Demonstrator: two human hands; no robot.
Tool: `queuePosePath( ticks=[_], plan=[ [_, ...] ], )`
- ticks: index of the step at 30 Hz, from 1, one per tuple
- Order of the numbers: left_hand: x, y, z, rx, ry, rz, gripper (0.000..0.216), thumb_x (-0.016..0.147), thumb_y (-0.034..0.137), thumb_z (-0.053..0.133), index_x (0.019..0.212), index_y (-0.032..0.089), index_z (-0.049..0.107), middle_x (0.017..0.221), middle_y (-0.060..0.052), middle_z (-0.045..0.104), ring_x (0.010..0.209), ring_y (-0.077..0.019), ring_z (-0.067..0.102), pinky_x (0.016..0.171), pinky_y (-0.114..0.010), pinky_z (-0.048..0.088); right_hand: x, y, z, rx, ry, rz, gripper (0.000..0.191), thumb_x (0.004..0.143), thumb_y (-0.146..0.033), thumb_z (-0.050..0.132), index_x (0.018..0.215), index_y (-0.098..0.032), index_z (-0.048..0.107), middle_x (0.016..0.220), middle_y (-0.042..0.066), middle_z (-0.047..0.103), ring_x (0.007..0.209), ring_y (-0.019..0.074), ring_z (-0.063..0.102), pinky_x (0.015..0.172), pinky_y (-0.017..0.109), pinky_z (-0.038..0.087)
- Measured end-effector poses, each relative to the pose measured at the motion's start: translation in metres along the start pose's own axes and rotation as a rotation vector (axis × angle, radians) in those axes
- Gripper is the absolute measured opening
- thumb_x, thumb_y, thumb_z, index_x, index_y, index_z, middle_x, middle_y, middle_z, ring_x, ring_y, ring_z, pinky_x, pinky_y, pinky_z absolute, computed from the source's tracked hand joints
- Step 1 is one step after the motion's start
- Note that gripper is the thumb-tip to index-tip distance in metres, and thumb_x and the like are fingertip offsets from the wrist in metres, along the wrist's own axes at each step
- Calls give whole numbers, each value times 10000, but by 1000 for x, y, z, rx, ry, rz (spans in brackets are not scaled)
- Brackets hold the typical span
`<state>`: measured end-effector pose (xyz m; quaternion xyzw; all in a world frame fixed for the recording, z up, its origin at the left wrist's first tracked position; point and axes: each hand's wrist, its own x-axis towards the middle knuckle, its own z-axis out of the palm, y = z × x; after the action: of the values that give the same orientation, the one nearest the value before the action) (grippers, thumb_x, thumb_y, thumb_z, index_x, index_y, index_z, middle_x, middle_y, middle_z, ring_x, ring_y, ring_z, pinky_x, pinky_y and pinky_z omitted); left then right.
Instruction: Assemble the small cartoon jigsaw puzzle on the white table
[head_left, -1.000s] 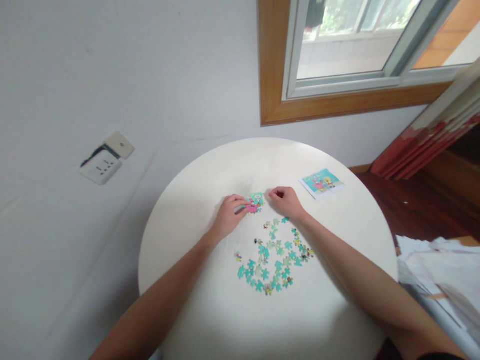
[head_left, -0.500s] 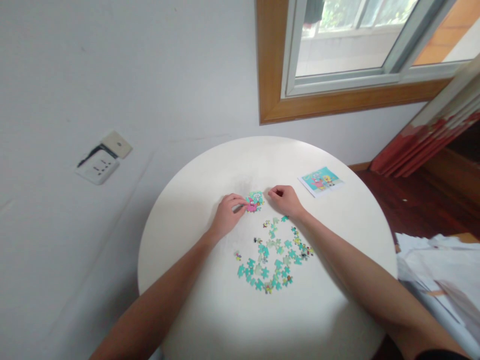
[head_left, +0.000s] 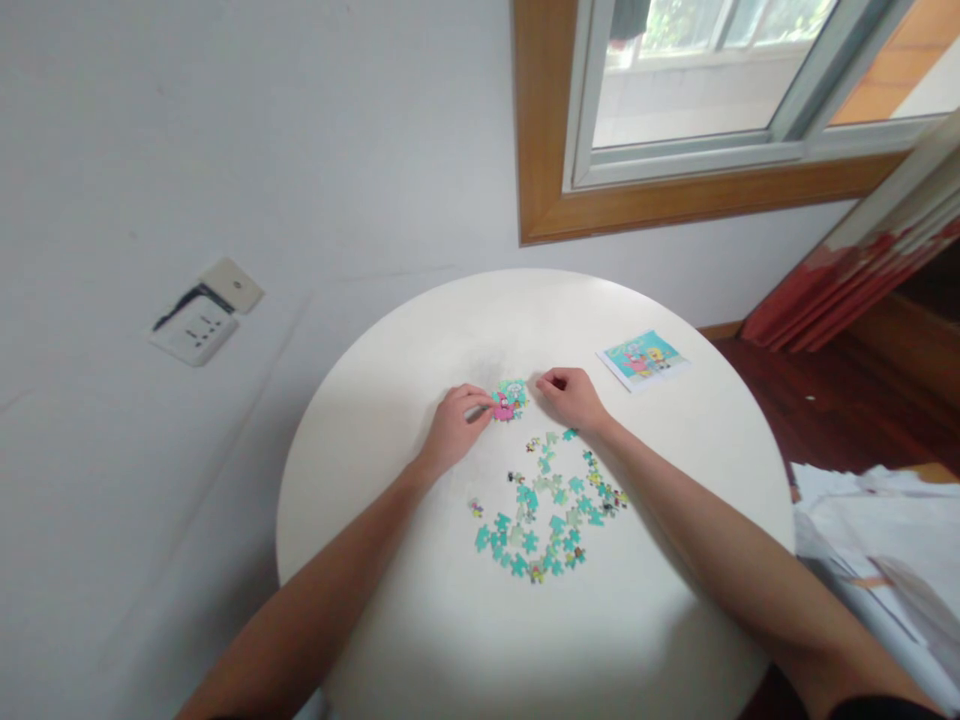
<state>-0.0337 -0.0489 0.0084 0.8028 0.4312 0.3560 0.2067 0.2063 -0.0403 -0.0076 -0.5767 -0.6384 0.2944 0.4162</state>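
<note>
A small joined section of jigsaw puzzle (head_left: 513,394), pink and teal, lies flat near the middle of the table. At its left edge, my left hand (head_left: 457,422) has thumb and fingertips brought together, gripping the pink part. To the right of the section, a short gap away, my right hand (head_left: 568,396) rests with its fingers curled closed; whatever they hold, if anything, is hidden. Several loose jigsaw pieces (head_left: 530,543), mostly teal and pale green with some yellow, are scattered between my forearms, nearer to me.
Beyond my right hand, a picture card (head_left: 643,360) with cartoon figures lies on the round white table (head_left: 367,370). A wall with a power socket (head_left: 196,330) stands at left, a window (head_left: 682,90) behind. Papers (head_left: 877,530) are heaped beside the table at right.
Both hands and the puzzle section keep their places. Only a very slight shift of the whole view shows.
</note>
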Motion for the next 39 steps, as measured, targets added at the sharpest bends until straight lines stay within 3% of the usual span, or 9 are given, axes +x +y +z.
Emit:
queuePosePath(
  ticks=[39],
  plan=[
    [0, 1, 0, 4, -6, 25, 105, 852, 157, 660, 877, 217, 742, 944, -36, 695, 936, -186, 631, 894, -345, 489, 1, 2, 1, -39, -1, -9, 282, 827, -359, 550, 688, -146, 672, 605, 8, 592, 585, 126, 490, 567, 244, 343]
  ],
)
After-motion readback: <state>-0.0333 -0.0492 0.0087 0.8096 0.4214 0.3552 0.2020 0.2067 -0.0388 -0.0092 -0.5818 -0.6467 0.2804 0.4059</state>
